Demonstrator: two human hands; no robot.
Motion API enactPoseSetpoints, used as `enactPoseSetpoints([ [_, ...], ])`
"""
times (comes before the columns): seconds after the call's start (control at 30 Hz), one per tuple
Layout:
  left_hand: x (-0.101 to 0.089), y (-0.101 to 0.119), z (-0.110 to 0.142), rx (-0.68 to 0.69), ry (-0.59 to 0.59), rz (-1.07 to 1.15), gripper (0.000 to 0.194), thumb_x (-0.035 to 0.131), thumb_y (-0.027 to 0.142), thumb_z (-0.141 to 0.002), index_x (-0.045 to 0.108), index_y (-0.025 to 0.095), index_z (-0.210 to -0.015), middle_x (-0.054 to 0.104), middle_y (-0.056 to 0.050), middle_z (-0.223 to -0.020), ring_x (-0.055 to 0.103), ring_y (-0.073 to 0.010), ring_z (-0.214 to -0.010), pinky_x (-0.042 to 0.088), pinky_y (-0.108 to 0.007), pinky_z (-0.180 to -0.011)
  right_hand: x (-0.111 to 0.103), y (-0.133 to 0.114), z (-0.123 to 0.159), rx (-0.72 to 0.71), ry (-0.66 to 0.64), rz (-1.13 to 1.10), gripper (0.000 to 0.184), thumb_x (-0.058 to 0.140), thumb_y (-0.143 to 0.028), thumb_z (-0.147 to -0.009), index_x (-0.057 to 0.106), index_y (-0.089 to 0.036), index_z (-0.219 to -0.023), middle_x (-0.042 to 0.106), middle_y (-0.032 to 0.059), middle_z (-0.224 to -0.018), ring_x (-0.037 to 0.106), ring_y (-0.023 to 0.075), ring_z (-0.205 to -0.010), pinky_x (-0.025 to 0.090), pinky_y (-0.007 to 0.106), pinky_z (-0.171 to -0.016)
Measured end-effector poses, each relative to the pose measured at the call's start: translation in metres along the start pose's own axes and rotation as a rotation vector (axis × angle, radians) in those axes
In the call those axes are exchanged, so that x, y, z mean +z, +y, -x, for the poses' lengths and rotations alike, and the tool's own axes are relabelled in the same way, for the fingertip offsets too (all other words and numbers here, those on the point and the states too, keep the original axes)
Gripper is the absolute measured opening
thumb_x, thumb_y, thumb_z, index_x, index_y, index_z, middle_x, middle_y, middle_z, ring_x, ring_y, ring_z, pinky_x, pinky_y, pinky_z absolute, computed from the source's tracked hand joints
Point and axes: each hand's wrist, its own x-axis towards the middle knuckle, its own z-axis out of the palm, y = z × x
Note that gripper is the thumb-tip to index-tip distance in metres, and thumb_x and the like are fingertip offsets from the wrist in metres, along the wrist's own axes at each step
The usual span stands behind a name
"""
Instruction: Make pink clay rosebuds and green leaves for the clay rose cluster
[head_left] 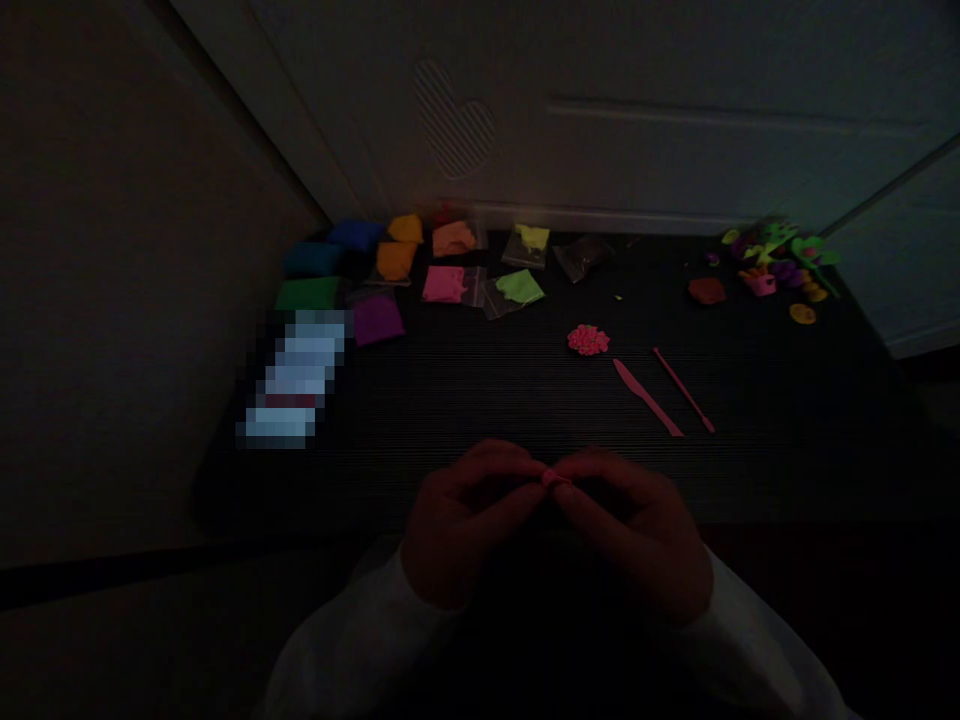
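Observation:
Near the front edge of the dark table, my left hand (472, 520) and my right hand (637, 520) meet at the fingertips. Both are closed in a pinch on one small piece of pink modelling clay (551, 478); the fingers hide part of it. Beyond my hands lies a pink clay flower (588, 340) made of many small petals. To its right are a pink plastic clay knife (646, 398) and a thin pink modelling stick (683, 390), both lying flat and untouched.
Packets of coloured clay, among them purple (377, 318), pink (444, 284) and light green (519, 287), lie at the back left. A blurred-out bright screen (296, 380) is at the left. Finished clay flowers (787, 262) and a brown clay lump (706, 291) sit back right.

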Motion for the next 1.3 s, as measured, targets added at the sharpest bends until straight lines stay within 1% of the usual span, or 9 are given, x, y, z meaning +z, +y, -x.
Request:
enactPoseSetpoints([
  [0.27, 0.0022, 0.0003, 0.0020, 0.062, 0.043, 0.007, 0.016, 0.063, 0.010, -0.064, 0.065, 0.022, -0.075, 0.060, 0.000, -0.078, 0.057, -0.0102, -0.075, 0.046, -0.019, -0.066, -0.0005, -0.0045, 0.0024, -0.054, -0.011, 0.003, 0.024, 0.052, -0.016, -0.077, 0.060, -0.028, -0.096, 0.062, -0.0034, -0.084, 0.057, 0.0072, -0.078, 0.043, 0.020, -0.070],
  [0.43, 0.0032, 0.0008, 0.0036, 0.164, 0.060, -0.014, 0.019, 0.062, 0.006, -0.064, 0.063, 0.022, -0.075, 0.059, 0.000, -0.075, 0.055, -0.0107, -0.076, 0.046, -0.020, -0.067, 0.0014, -0.0054, 0.0025, -0.044, -0.012, 0.006, 0.021, 0.051, -0.017, -0.078, 0.060, -0.028, -0.094, 0.062, -0.0047, -0.085, 0.056, 0.0060, -0.079, 0.043, 0.018, -0.070],
  [0.53, 0.0040, 0.0011, 0.0034, 0.200, 0.073, -0.042, 0.020, 0.062, 0.005, -0.064, 0.062, 0.021, -0.075, 0.058, 0.001, -0.075, 0.055, -0.0101, -0.076, 0.045, -0.021, -0.068, 0.0023, -0.0042, 0.0031, -0.042, -0.004, 0.006, 0.019, 0.051, -0.018, -0.078, 0.059, -0.027, -0.092, 0.061, -0.0052, -0.086, 0.056, 0.0055, -0.080, 0.043, 0.018, -0.071],
  [0.67, 0.0049, 0.0016, 0.0033, 0.216, 0.088, -0.060, 0.019, 0.062, 0.004, -0.063, 0.062, 0.021, -0.074, 0.058, 0.001, -0.074, 0.055, -0.0104, -0.074, 0.045, -0.021, -0.067, 0.0035, -0.0040, 0.0051, -0.049, 0.009, 0.019, 0.020, 0.051, -0.017, -0.078, 0.059, -0.029, -0.093, 0.061, -0.0061, -0.087, 0.056, 0.0049, -0.080, 0.043, 0.017, -0.072],
  [0.8, 0.0058, 0.0023, 0.0042, 0.244, 0.105, -0.091, 0.020, 0.062, 0.004, -0.063, 0.061, 0.020, -0.073, 0.058, 0.001, -0.074, 0.055, -0.0102, -0.075, 0.045, -0.021, -0.067, 0.0048, -0.0059, 0.0062, -0.044, 0.010, 0.037, 0.020, 0.051, -0.017, -0.078, 0.059, -0.027, -0.093, 0.062, -0.0050, -0.085, 0.056, 0.0053, -0.078, 0.043, 0.017, -0.070],
  [0.97, 0.0067, 0.0027, 0.0053, 0.247, 0.122, -0.108, 0.017, 0.062, 0.005, -0.063, 0.060, 0.019, -0.073, 0.057, 0.000, -0.073, 0.055, -0.0117, -0.074, 0.046, -0.023, -0.066, 0.0063, -0.0065, 0.0056, -0.059, 0.034, 0.036, 0.021, 0.052, -0.016, -0.077, 0.060, -0.027, -0.094, 0.062, -0.0034, -0.088, 0.057, 0.0072, -0.080, 0.043, 0.019, -0.071],
  [1.1, 0.0065, 0.0034, 0.0059, 0.271, 0.133, -0.152, 0.019, 0.062, 0.005, -0.063, 0.060, 0.020, -0.074, 0.058, 0.000, -0.074, 0.055, -0.0123, -0.076, 0.046, -0.023, -0.067, 0.0079, -0.0061, 0.0053, -0.035, 0.035, 0.019, 0.022, 0.051, -0.017, -0.078, 0.060, -0.026, -0.095, 0.063, -0.0013, -0.089, 0.057, 0.0094, -0.081, 0.045, 0.021, -0.071],
  [1.2, 0.0062, 0.0037, 0.0066, 0.274, 0.124, -0.138, 0.019, 0.061, 0.004, -0.063, 0.061, 0.020, -0.074, 0.058, -0.001, -0.074, 0.055, -0.0127, -0.076, 0.046, -0.024, -0.068, 0.0088, -0.0063, 0.0053, -0.025, 0.036, -0.012, 0.023, 0.051, -0.017, -0.078, 0.061, -0.027, -0.096, 0.063, -0.0018, -0.087, 0.058, 0.0092, -0.080, 0.045, 0.021, -0.071],
  [1.3, 0.0060, 0.0030, 0.0072, 0.270, 0.120, -0.077, 0.020, 0.060, 0.003, -0.063, 0.062, 0.020, -0.075, 0.059, -0.001, -0.074, 0.055, -0.0124, -0.076, 0.046, -0.024, -0.069, 0.0089, -0.0067, 0.0054, -0.014, 0.035, -0.038, 0.023, 0.051, -0.017, -0.078, 0.061, -0.029, -0.095, 0.063, -0.0034, -0.085, 0.058, 0.0079, -0.079, 0.045, 0.020, -0.071],
])
